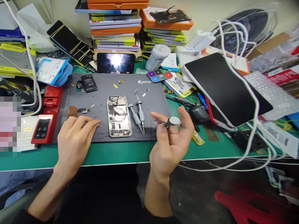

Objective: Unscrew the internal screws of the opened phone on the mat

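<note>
Apparent screw work, probably calling next for careful alignment: right fingers (pixel 163 136) clasp a grey round-capped screwdriver (pixel 174 120); left fingers (pixel 91 125) nearly meet, contents indiscernible, near an opened silver-framed phone (pixel 120 116).

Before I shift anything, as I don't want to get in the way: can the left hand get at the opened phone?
Likely yes: the left hand is down at the mat, just left of the opened phone, with mostly bare mat between them.
</note>
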The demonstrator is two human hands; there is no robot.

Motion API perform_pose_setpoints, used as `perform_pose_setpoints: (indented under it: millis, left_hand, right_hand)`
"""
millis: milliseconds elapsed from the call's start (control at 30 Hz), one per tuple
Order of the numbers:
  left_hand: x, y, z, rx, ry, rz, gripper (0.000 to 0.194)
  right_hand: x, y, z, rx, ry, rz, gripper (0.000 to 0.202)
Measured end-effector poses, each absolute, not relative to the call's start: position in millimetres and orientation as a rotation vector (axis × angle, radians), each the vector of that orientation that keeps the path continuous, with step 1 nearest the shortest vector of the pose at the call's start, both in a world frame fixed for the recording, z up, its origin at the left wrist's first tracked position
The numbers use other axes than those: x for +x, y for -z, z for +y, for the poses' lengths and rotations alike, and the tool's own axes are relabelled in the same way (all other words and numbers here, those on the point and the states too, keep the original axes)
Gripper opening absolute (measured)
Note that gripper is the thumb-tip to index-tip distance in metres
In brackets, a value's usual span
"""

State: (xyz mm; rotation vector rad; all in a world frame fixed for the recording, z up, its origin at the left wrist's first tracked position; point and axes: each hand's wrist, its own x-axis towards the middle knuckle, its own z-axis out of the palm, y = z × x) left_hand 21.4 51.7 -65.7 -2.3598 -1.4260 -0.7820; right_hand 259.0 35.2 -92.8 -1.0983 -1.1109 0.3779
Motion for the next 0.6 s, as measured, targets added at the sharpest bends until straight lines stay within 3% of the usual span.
perform_pose_setpoints:
  millis: [467,600]
  left_hand:
    - [21.9,65.5,49.8,-2.392,0.767,-1.340,0.024]
    - [24.1,65.5,51.1,-2.384,0.718,-1.317,0.017]
  right_hand:
    - [258.5,90.1,34.1,-1.063,-0.474,-0.987,0.047]
    - [258.6,91.0,34.5,-1.042,-0.479,-0.989,0.046]
